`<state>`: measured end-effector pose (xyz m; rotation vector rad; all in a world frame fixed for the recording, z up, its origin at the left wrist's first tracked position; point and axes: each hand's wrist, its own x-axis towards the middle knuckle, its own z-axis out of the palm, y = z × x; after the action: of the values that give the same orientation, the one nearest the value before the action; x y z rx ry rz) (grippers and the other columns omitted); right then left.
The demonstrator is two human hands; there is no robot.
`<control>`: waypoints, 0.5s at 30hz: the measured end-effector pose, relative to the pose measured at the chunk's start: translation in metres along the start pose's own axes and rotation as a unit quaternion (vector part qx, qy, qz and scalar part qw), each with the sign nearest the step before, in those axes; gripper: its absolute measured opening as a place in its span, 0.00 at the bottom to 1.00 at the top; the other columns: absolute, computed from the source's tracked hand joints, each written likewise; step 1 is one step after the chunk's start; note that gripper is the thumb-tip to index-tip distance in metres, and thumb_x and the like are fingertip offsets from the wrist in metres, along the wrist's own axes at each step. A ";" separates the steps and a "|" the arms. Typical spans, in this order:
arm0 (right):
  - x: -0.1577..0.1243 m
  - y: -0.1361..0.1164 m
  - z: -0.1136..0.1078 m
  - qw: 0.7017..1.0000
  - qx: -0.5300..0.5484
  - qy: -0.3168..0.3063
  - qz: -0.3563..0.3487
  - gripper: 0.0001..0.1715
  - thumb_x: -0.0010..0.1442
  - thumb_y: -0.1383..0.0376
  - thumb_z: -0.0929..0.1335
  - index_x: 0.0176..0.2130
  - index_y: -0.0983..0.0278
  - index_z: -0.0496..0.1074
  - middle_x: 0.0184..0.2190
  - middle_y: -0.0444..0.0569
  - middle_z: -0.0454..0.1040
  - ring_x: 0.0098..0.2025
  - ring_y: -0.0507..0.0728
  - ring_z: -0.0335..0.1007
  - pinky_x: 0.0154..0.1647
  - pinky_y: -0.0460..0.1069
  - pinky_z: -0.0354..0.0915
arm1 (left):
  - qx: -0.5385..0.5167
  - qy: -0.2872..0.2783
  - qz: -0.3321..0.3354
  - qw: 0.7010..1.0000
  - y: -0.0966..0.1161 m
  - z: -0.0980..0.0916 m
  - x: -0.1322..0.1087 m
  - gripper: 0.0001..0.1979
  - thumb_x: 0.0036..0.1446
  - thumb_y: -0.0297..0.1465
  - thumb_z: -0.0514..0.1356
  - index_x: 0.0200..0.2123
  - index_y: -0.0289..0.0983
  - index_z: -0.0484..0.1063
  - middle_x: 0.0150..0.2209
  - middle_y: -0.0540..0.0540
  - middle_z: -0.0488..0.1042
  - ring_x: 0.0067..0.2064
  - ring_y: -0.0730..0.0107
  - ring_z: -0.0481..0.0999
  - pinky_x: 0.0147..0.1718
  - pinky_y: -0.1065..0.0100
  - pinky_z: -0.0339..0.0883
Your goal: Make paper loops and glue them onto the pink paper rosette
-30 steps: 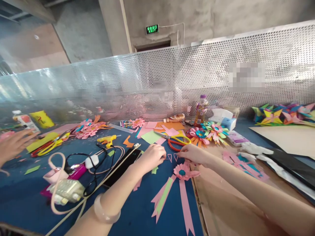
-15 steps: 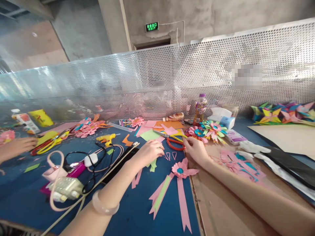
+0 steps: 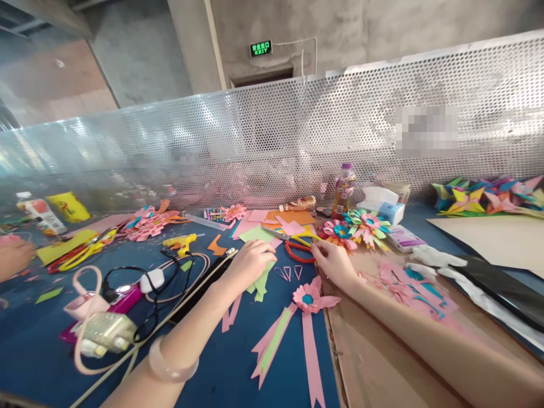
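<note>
My left hand is closed, its fingers curled downward beside some green paper strips; what they hold, if anything, is hidden. At the scissors' red and yellow handles, my right hand has thumb and fingertips pinched together. Whether they grip anything I cannot make out. Between both hands lie small pink triangular paper clips. Closer to me rests a pink paper flower with a blue centre, pink leaf-like pieces and long pink and green ribbon tails.
Left are a yellow glue gun, tangled cables and a magenta power strip. Another person's hand is at the far left near other scissors. A drink bottle, paper flowers and tissues stand behind my right hand.
The other person's hand has moved left, away from the far-left scissors. My hands stay in nearly the same places, with small finger shifts. The view has shifted slightly.
</note>
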<state>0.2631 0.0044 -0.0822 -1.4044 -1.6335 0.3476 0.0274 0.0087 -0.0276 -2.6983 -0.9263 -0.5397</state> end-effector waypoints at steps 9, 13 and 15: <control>0.000 -0.006 -0.003 1.000 0.017 -0.002 -0.005 0.18 0.60 0.58 0.61 0.26 0.65 0.70 0.21 0.46 0.72 0.25 0.54 0.67 0.27 0.46 0.59 | -0.017 -0.015 0.001 1.000 0.002 0.005 -0.001 0.08 0.54 0.22 0.60 0.34 0.38 0.78 0.40 0.46 0.77 0.44 0.63 0.72 0.46 0.58 0.64; 0.001 -0.005 -0.003 1.000 0.030 -0.003 -0.001 0.18 0.59 0.57 0.60 0.26 0.64 0.70 0.22 0.47 0.73 0.25 0.55 0.67 0.27 0.46 0.58 | -0.028 -0.037 0.045 0.998 0.003 0.005 -0.001 0.03 0.51 0.26 0.63 0.30 0.39 0.77 0.41 0.49 0.77 0.47 0.64 0.71 0.48 0.60 0.64; 0.001 -0.005 -0.004 0.999 0.036 -0.003 0.003 0.19 0.59 0.57 0.60 0.26 0.65 0.70 0.22 0.47 0.73 0.25 0.55 0.66 0.27 0.46 0.58 | -0.029 -0.039 0.060 0.997 0.004 0.005 0.000 0.03 0.51 0.25 0.63 0.28 0.39 0.76 0.40 0.48 0.77 0.48 0.63 0.71 0.49 0.60 0.63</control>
<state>0.2627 0.0022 -0.0762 -1.3560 -1.6056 0.4109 0.0310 0.0074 -0.0331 -2.8227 -0.7717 -0.4470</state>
